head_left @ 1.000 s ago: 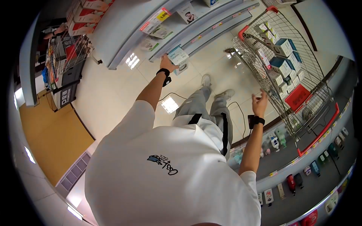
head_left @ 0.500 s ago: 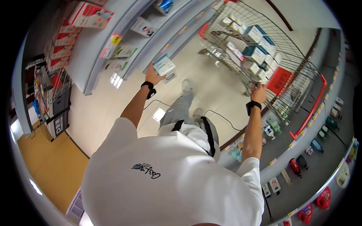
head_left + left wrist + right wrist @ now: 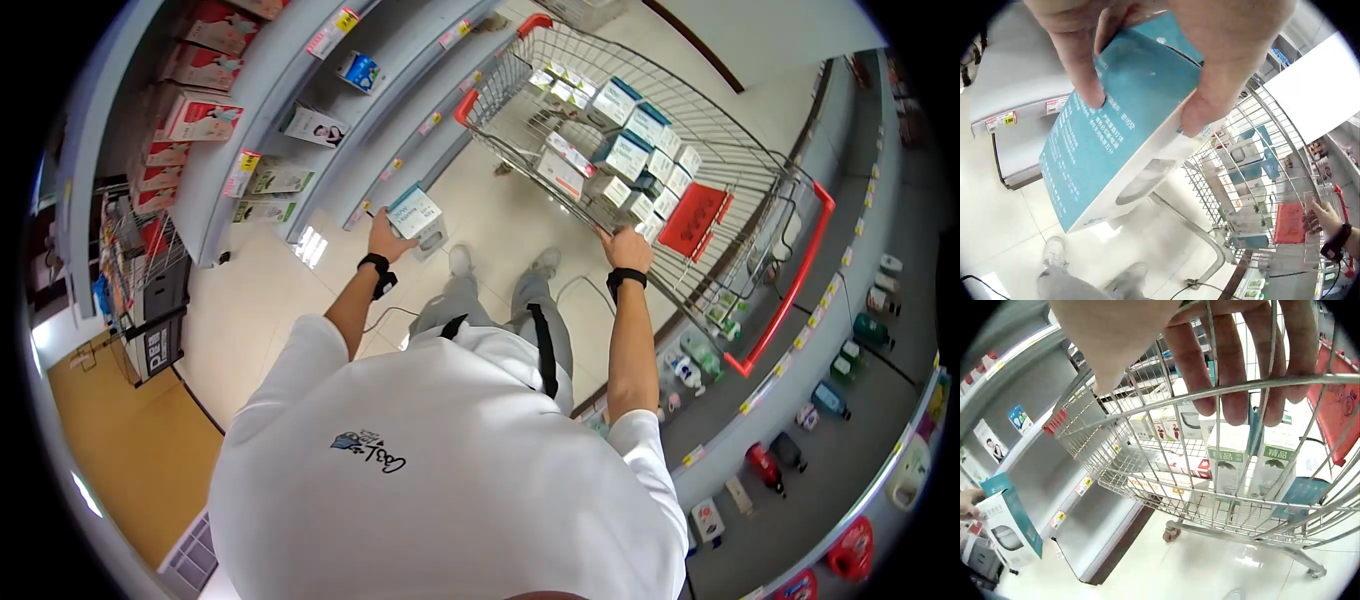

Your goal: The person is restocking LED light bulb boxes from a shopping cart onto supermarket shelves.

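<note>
Tiled floor (image 3: 255,300) and grey shelving (image 3: 405,45) of a shop form the background. Teal-and-white box (image 3: 415,212): left of centre in the head view, aloft between shelving and shopping cart (image 3: 693,220). Left hand (image 3: 385,237): fingers parted by the box's width, gripping one end. Right hand (image 3: 627,250): fingers hooked over the cart's near side, right of centre, beside the stacked cartons (image 3: 640,140). Likely hazards: a loosened one-ended grip could drop the box; a sharp tug on the wheeled cart could topple the cartons.
</note>
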Demonstrator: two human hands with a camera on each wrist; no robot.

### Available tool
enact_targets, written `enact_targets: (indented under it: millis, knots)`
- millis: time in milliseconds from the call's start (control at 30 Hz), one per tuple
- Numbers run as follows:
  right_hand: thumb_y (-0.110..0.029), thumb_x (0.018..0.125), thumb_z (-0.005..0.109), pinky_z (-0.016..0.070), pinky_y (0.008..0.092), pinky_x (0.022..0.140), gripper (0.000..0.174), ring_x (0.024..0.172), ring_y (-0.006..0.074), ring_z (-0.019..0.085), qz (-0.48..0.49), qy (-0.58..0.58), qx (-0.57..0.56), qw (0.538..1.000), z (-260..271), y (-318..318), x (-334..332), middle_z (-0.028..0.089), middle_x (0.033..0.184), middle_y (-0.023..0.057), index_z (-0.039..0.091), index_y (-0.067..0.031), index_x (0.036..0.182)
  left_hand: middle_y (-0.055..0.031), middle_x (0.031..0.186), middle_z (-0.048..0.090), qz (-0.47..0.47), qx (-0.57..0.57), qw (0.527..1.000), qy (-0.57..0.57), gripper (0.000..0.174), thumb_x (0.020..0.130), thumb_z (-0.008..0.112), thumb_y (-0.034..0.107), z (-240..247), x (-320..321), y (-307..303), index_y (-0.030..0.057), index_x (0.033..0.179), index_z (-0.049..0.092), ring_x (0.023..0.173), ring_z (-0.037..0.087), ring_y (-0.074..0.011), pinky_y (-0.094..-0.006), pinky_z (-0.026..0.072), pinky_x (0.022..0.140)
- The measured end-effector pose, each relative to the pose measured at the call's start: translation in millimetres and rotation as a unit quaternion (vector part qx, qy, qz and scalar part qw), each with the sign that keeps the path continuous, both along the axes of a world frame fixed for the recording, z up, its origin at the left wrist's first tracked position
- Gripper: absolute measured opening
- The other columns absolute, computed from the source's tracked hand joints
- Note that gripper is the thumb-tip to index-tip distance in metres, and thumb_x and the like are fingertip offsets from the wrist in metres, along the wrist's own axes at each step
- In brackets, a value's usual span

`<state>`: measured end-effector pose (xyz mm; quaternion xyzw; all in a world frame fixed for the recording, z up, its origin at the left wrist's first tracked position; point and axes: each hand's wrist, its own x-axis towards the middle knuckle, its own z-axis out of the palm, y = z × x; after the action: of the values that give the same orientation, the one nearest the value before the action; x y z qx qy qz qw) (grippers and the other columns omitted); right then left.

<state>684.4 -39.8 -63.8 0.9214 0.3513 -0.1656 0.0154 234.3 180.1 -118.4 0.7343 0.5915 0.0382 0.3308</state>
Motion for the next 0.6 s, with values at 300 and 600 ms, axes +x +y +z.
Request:
enact_targets:
  millis: [300,600]
  knots:
    - [-0.069,0.074,0.059,0.0521,0.0451,0.080,0.068,0.093,0.0377,0.066,-0.037,0.095,-0.047,0.994,0,22,54,0.068,0.097,0.0222,0.071,-0.0062,0.096,-0.0282,0.128,0.046,0.065,0.012,0.997,-0.026,0.108,0.050,0.086,0.027,33,66,-29,-0.0099,0.135,0.032,0.119,0.049,-0.0377,-0.0395,0.0407,0.102]
    - [-0.072,0.070,0.061,0.0511,0.0454,0.082,0.073,0.098,0.0360,0.065,-0.047,0.086,-0.102,0.990,-17,63,80,0.068,0.100,0.0209,0.071,-0.0048,0.098,-0.0236,0.127,0.049,0.067,0.051,0.989,-0.123,0.105,0.055,0.085,0.017,63,94,46,-0.0061,0.139,0.027,0.111,0.056,-0.0316,-0.0379,0.0521,0.089]
